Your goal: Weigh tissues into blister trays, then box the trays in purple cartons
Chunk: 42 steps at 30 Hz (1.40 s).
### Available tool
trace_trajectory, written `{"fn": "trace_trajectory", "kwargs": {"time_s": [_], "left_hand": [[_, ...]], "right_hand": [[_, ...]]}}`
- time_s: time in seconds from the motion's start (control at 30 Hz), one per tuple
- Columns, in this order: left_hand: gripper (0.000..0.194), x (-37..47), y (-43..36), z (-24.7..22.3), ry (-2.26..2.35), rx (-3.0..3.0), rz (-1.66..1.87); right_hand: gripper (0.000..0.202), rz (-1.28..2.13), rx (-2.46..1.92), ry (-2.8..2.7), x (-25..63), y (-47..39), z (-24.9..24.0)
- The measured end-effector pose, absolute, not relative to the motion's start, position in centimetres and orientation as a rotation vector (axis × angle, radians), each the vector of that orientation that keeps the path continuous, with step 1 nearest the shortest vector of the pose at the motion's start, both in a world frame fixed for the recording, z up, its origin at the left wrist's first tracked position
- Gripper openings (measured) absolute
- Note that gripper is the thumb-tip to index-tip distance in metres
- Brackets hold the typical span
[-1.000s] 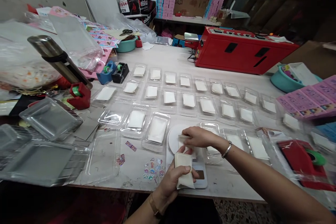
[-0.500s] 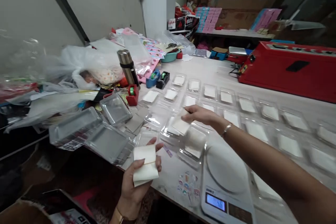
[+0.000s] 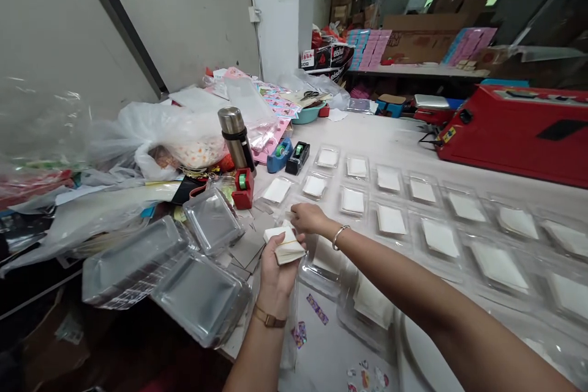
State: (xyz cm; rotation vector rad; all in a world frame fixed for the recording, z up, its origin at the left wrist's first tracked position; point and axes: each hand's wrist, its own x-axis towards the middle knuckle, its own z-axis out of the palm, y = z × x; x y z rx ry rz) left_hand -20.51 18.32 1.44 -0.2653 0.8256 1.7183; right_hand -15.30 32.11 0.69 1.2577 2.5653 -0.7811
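In my left hand (image 3: pixel 279 266) is a small stack of off-white paper sheets (image 3: pixel 285 245) with a thin rubber band around it; thumb on top, fingers beneath. My right hand (image 3: pixel 309 219) reaches just beyond the stack, fingers pinched together over a clear plastic tray. What they pinch, if anything, is hidden. Rows of shallow clear trays, each with white paper such as this pile (image 3: pixel 353 200), stretch away to the right. Under my right forearm lies another tray with paper (image 3: pixel 373 301), partly covered.
Clear plastic boxes (image 3: pixel 202 297) are piled at the table's left edge. Tape dispensers, one red (image 3: pixel 243 188), and a steel flask (image 3: pixel 236 139) stand behind. The white scale (image 3: pixel 432 349) is at front right, partly hidden. A red machine (image 3: pixel 519 135) sits at the back right.
My right hand has moved left, and the paper sheet it held no longer shows. My left hand has gone forward and right with the banded stack. The view has shifted.
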Motion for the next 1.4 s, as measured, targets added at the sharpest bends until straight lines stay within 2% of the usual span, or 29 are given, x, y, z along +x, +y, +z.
{"fn": "trace_trajectory", "kwargs": {"time_s": [0.13,0.3,0.5,0.6,0.67,0.73,0.8,0.87,0.9,1.07,1.27,1.4], "left_hand": [[0.012,-20.4,18.9,1.3,0.864,-0.272,1.702],[0.011,-20.2,18.9,1.4,0.888,-0.236,1.689],[0.031,-18.5,16.3,4.5,0.808,-0.092,1.633],[0.046,-15.1,13.2,5.8,0.690,0.057,1.508],[0.054,-12.0,11.2,5.7,0.634,0.106,1.387],[0.055,-8.5,9.5,5.0,0.606,0.077,1.261],[0.052,-5.2,8.2,4.2,0.593,0.031,1.139],[0.053,-2.5,7.1,3.6,0.595,0.017,1.039],[0.054,-1.4,6.6,3.4,0.600,0.024,1.000],[0.056,1.9,4.3,2.9,0.640,0.137,0.852],[0.052,2.6,3.3,2.6,0.665,0.140,0.785],[0.050,2.3,3.6,2.6,0.663,0.104,0.775]], "right_hand": [[0.035,-0.826,1.328,2.589,-15.0,32.2,0.6],[0.035,-1.138,1.432,2.669,-12.9,33.8,2.5],[0.018,-1.369,1.637,2.918,-4.7,30.7,6.8],[0.014,-1.335,1.610,3.114,1.8,24.0,8.2],[0.016,-1.200,1.237,3.433,5.9,18.5,8.4],[0.019,-0.936,1.056,3.533,9.1,13.4,8.1],[0.018,-0.689,1.124,3.493,11.4,9.3,7.4],[0.009,-0.574,1.305,3.400,13.1,6.5,6.6],[0.005,-0.588,1.407,3.349,13.9,5.5,6.2],[0.014,-0.950,1.811,3.092,17.0,2.4,5.3],[0.019,-1.202,1.879,3.005,18.2,1.2,4.6],[0.016,-1.165,1.840,3.103,18.2,1.3,4.0]]}}
